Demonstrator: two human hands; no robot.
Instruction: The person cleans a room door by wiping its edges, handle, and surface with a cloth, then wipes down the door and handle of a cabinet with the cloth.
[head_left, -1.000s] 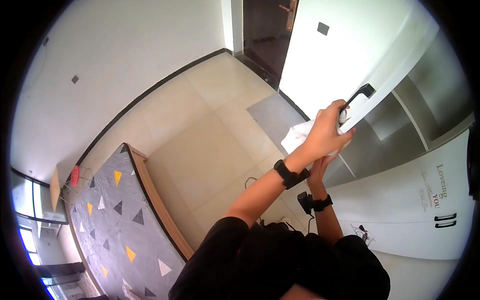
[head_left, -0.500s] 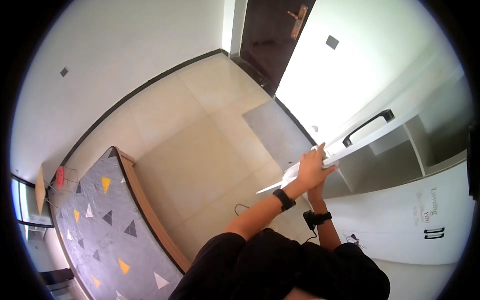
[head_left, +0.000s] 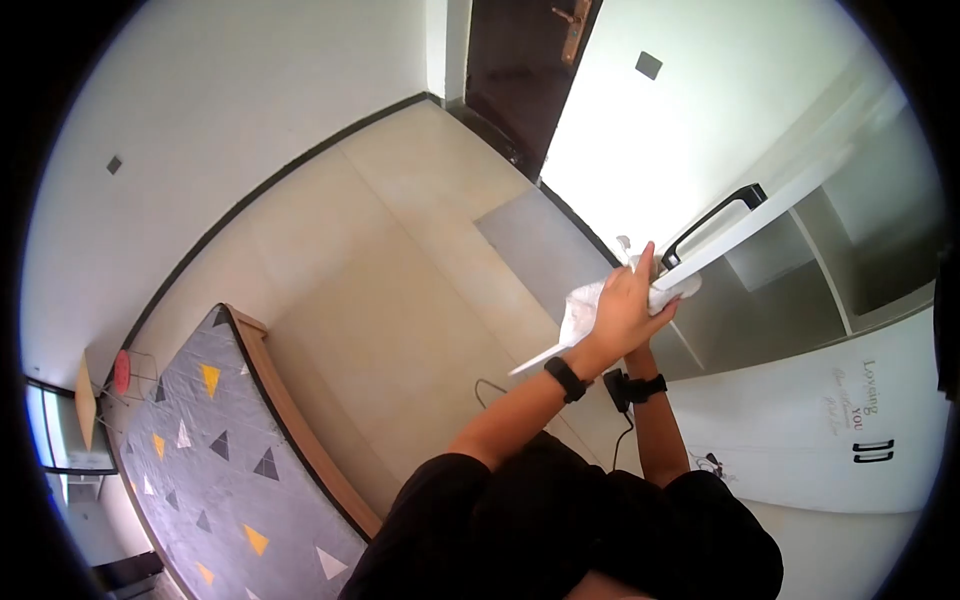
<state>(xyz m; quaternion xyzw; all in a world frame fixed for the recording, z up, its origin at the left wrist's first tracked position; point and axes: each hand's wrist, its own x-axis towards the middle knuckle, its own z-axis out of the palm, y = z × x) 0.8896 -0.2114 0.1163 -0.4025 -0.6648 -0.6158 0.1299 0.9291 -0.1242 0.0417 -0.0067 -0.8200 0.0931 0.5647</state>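
My left hand is closed around a white cloth, pressing it over the edge of an open white cabinet door. Its index finger points upward, close to the lower end of the door's black handle. Cloth shows on both sides of the door edge. Behind and below the left hand, my right hand is mostly hidden; its fingers do not show. Both wrists wear black bands, and a cable hangs from the right one.
Open cabinet shelves lie to the right, above white cabinet fronts with printed lettering and black handles. A bed with a grey patterned mattress stands at left. A red stool is beyond it. A dark door is at the back.
My left hand has moved up along the door edge with the cloth, nearer to the black handle. More of the cloth shows. The whole view has shifted slightly.
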